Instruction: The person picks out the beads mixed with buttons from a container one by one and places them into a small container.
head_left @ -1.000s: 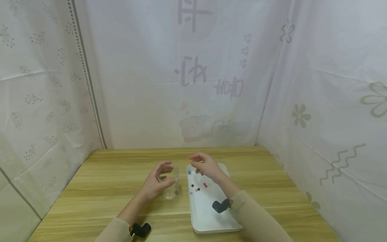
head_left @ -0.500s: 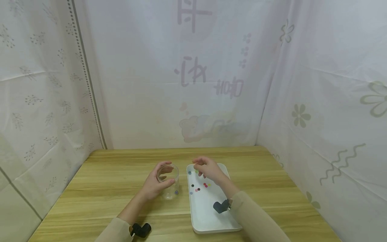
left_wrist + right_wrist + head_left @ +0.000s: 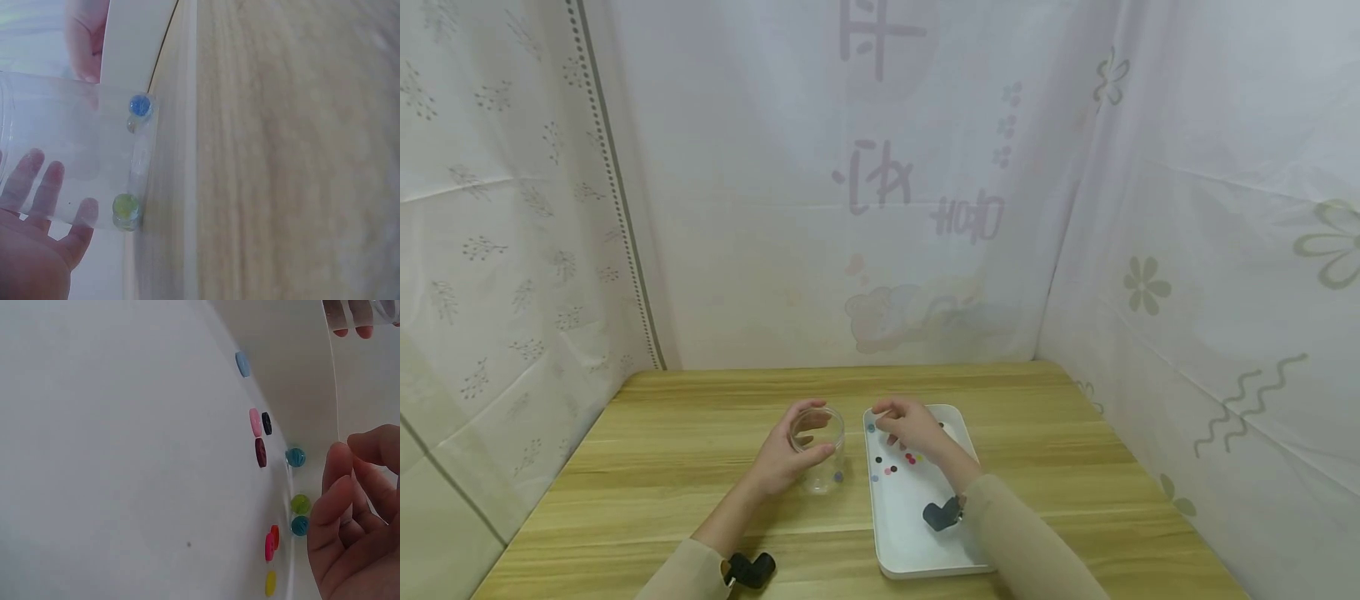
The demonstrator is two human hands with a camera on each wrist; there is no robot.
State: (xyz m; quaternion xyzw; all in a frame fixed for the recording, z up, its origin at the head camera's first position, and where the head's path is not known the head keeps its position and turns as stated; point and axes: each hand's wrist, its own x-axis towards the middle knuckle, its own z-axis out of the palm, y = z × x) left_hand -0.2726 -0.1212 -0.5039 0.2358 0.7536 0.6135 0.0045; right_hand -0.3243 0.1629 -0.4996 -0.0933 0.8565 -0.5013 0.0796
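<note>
My left hand point(image 3: 780, 458) grips a clear plastic cup point(image 3: 818, 483) upright on the table, thumb on one side and fingers round the other. At the cup's bottom the left wrist view shows a blue marble point(image 3: 140, 105) and a yellow-green marble point(image 3: 125, 205). Over the far left part of a white tray point(image 3: 898, 533) is my right hand point(image 3: 916, 429), fingers bent, thumb close to the index fingertip, with nothing visible between them. Close to those fingers in the right wrist view lie a green marble point(image 3: 300, 504) and teal marbles point(image 3: 296, 457) along the tray wall.
Several flat buttons lie in the tray, among them a light blue button point(image 3: 242, 364), a pink button point(image 3: 255, 422), a dark red button point(image 3: 260, 452) and a yellow button point(image 3: 270, 583). The wooden table point(image 3: 700, 450) is bounded by hanging patterned curtains point(image 3: 760, 275).
My right hand has come down closer to the tray's far left part, and its forearm has shifted slightly left. The left hand and the cup have stayed put.
</note>
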